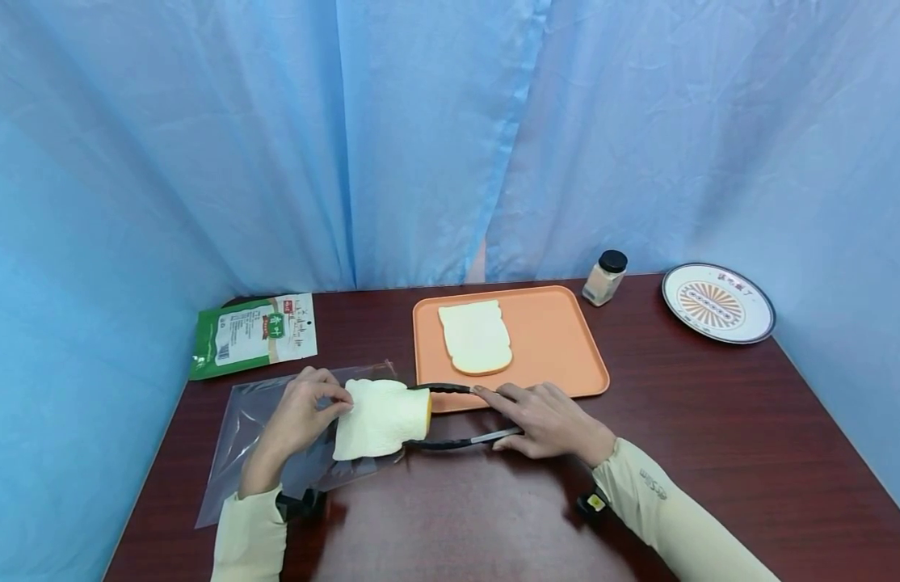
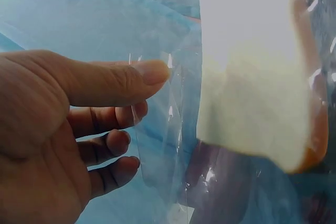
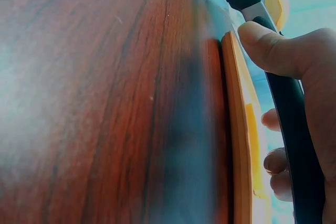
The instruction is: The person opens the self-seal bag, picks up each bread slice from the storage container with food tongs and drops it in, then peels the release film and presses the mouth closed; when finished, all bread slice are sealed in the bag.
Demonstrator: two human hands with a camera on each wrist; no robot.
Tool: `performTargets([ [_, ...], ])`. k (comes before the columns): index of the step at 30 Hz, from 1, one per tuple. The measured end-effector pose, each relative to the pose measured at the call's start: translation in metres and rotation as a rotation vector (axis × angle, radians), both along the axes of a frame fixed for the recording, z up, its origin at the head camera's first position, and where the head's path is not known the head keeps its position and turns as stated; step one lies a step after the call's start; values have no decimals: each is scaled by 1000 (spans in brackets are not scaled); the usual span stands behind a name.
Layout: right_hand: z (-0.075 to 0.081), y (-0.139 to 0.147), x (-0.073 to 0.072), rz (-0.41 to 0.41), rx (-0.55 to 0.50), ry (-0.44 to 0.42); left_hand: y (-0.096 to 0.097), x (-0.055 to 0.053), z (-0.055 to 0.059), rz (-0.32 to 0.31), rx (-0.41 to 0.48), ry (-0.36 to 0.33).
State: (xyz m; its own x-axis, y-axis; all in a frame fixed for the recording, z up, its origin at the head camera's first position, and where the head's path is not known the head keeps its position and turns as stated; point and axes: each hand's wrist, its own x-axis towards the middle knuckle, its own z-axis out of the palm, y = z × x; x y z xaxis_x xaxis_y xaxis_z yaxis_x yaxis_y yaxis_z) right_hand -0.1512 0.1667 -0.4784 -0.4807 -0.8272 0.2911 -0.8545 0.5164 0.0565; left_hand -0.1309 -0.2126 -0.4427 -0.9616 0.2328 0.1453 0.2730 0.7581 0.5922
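Note:
My left hand (image 1: 304, 412) pinches the edge of a clear plastic bag (image 1: 235, 465) between thumb and forefinger. Its other fingers are loosely bent, as the left wrist view shows. With my right hand (image 1: 548, 420) I hold black-and-silver tongs (image 1: 450, 444), their two arms spread around a slice of bread (image 1: 380, 419). This slice lies sideways over the bag, close to my left fingertips. Seen from the left wrist, the slice (image 2: 247, 77) has shiny film about its crust side; how far it sits inside the bag, I cannot tell.
An orange tray (image 1: 555, 339) bearing another bread slice (image 1: 477, 338) stands behind the tongs. Behind it to the right are a black-capped jar (image 1: 604, 279) and a patterned plate (image 1: 761, 330). A green-and-white pouch (image 1: 242, 335) lies at the back left. Blue curtains (image 1: 435, 145) bound the table.

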Motion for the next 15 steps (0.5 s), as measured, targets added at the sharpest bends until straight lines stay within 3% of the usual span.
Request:
performTargets([
  [8, -3, -12, -4, 12, -18, -11, 1, -1, 1, 5, 0, -11],
  [15, -7, -21, -6, 15, -14, -8, 0, -1, 0, -29, 33, 38],
])
